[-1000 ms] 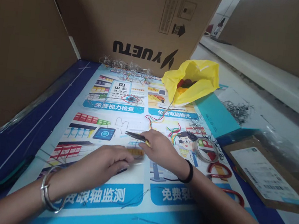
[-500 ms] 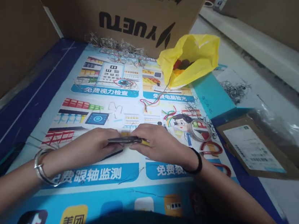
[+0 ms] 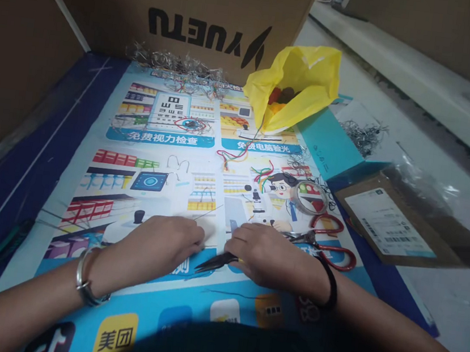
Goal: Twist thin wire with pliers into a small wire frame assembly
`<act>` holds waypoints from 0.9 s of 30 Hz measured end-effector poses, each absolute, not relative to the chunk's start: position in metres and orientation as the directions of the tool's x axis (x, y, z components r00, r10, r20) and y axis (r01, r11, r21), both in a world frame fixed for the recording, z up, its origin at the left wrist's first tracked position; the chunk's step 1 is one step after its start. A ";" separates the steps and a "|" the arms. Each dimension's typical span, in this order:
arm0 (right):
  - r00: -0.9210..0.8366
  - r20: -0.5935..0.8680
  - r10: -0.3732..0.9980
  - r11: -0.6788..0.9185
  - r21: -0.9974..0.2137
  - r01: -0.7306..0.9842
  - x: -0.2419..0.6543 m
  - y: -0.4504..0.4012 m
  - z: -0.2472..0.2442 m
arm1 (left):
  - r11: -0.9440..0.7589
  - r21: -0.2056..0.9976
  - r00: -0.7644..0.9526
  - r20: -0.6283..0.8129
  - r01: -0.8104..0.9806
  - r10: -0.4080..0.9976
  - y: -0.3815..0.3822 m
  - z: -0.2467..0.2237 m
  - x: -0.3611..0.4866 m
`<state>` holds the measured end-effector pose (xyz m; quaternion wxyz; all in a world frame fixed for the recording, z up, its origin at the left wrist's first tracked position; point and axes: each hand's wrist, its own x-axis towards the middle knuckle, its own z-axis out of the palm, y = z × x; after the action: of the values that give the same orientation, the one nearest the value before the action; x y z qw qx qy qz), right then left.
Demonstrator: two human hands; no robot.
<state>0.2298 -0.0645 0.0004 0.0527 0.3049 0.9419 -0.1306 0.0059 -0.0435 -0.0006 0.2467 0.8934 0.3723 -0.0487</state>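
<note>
A: How is each grip?

B: The right hand point(image 3: 266, 254) is wrapped around dark pointed metal pliers point(image 3: 213, 262) with a bit of yellow handle showing. Their tips point left and near, between the two hands, over a printed blue-and-white sheet point(image 3: 151, 303). The left hand point(image 3: 171, 242) has curled fingers, their tips turned away, so I cannot tell whether it is clenched, slack or pinching something. A thin dark wire point(image 3: 204, 214) shows just beyond it.

A: How best to work?

B: I'd hold the handles well back, let only the fine tips meet a wire, and steady it with the left fingers close by but out of the bite. Squeeze gently; stuff so thin probably bends easily.

A: And room for moving?

B: Tightest on the right: red-handled metal scissors point(image 3: 313, 240) lie just beyond the right wrist, and a brown cardboard parcel point(image 3: 442, 230) sits at the sheet's right edge. On the far side a tall brown cardboard box point(image 3: 121, 19) stands behind a silvery wire tangle point(image 3: 188, 66). The near side looks freest, though one loose dark strand point(image 3: 229, 294) lies there.
</note>
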 end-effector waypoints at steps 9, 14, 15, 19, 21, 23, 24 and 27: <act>-0.672 -0.175 0.720 0.649 -0.175 0.741 0.234 -0.072 -0.006 | -0.631 0.372 0.727 -0.239 0.681 0.644 -0.048 -0.002 0.006; -0.615 -0.221 0.757 0.560 -0.263 0.785 0.242 -0.065 0.002 | -0.610 0.384 0.717 -0.281 0.693 0.638 -0.045 0.005 0.003; -0.599 -0.214 0.772 0.533 -0.295 0.793 0.246 -0.063 0.004 | -0.610 0.381 0.716 -0.289 0.695 0.635 -0.044 0.006 0.002; -0.587 -0.159 0.794 0.485 -0.416 0.769 0.255 -0.063 0.008 | -0.634 0.328 0.712 -0.264 0.701 0.651 -0.039 0.008 -0.007; -0.612 -0.124 0.781 0.524 -0.403 0.750 0.254 -0.068 0.005 | -0.638 0.305 0.706 -0.257 0.707 0.660 -0.036 0.008 -0.010; -0.647 -0.115 0.754 0.587 -0.325 0.742 0.248 -0.073 0.002 | -0.624 0.294 0.689 -0.253 0.724 0.680 -0.032 0.010 -0.014; -0.661 -0.116 0.742 0.620 -0.257 0.741 0.245 -0.076 0.000 | -0.611 0.292 0.675 -0.245 0.736 0.696 -0.030 0.011 -0.015; -0.684 -0.129 0.718 0.682 -0.066 0.728 0.233 -0.083 -0.001 | -0.572 0.303 0.637 -0.194 0.762 0.746 -0.025 0.015 -0.021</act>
<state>0.2334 -0.0827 -0.0008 0.0462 0.3947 0.9160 -0.0560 -0.0211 -0.0248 0.0148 0.1815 0.8862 0.4256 -0.0223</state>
